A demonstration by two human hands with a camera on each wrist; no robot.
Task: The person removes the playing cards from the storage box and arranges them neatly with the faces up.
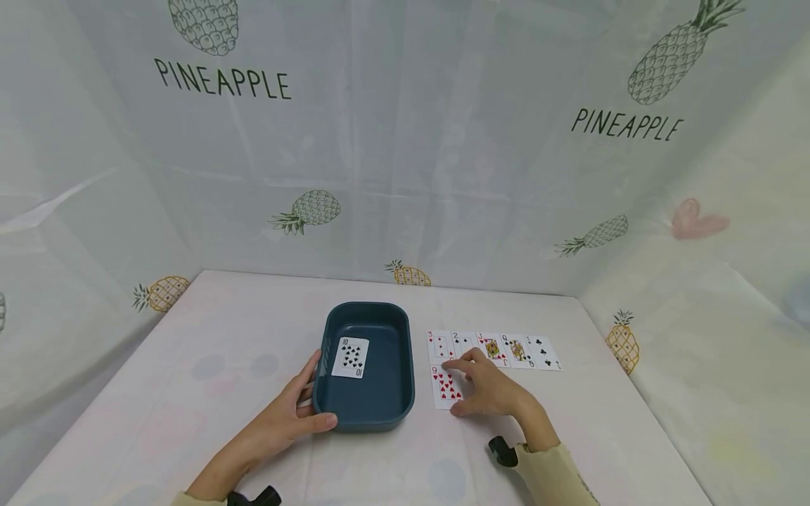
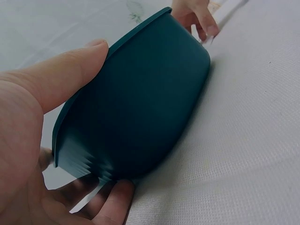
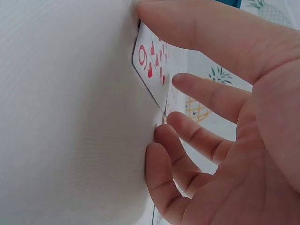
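A dark blue-green rectangular tray point(image 1: 397, 358) stands on the table, with a black ten-pip playing card point(image 1: 351, 358) face up inside it. My left hand point(image 1: 296, 406) grips its left side, thumb at the rim and fingers against the outer wall, as the left wrist view shows with the tray wall point(image 2: 136, 89). To the right, a nine of hearts point(image 1: 441, 397) lies face up on the cloth. Over it is my right hand point(image 1: 496, 388), fingers spread and loosely bent. Its thumb point(image 3: 187, 21) is at the card's near edge; the other fingers are apart from the thumb.
Beyond the nine, a row of several face-up cards point(image 1: 547, 353) runs rightward, including a jack point(image 1: 492, 348) and a queen point(image 1: 517, 351). White patterned cloth point(image 1: 221, 323) covers the table. A pineapple-print curtain point(image 1: 430, 176) rises behind and at both sides.
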